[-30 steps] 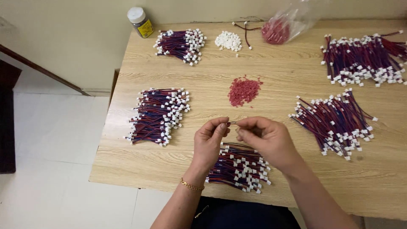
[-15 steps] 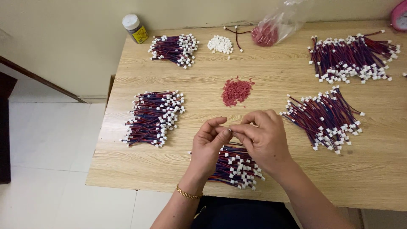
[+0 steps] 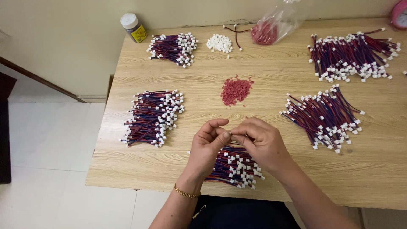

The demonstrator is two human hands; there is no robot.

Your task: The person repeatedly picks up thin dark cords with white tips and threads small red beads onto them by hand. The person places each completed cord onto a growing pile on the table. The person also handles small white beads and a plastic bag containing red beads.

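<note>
Both hands, left hand (image 3: 210, 142) and right hand (image 3: 260, 142), pinch something tiny together, fingertips touching. Wire bundle (image 3: 235, 166) lies beneath at six o'clock; red bits (image 3: 236, 90) wait at twelve on the counter (image 3: 271, 63).

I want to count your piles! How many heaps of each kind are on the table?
Heaps of red-and-blue wires with white plugs: 5
Heap of loose white plugs: 1
Heap of small red bits: 1
Clear bag of red bits: 1
Small jar: 1
Total: 9
</note>
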